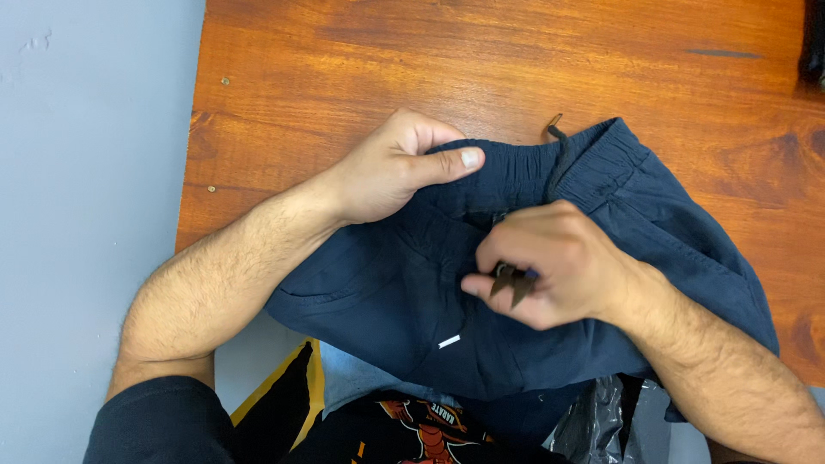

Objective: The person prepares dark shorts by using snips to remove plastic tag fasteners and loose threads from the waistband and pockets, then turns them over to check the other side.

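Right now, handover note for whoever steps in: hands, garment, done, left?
Left hand: gripping the elastic waistband of the dark blue shorts, thumb on top.
Right hand: pinching a brown drawstring end over the front.
The shorts lie on the wooden table, waistband away from the person; the other drawstring end pokes out at the band.
Done: shorts spread out.
Left: drawstring not tied.

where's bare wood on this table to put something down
Bare table runs along the far edge beyond the navy shorts, and in a strip left of the left hand. The near edge is crowded: shorts, right hand, black plastic bag.
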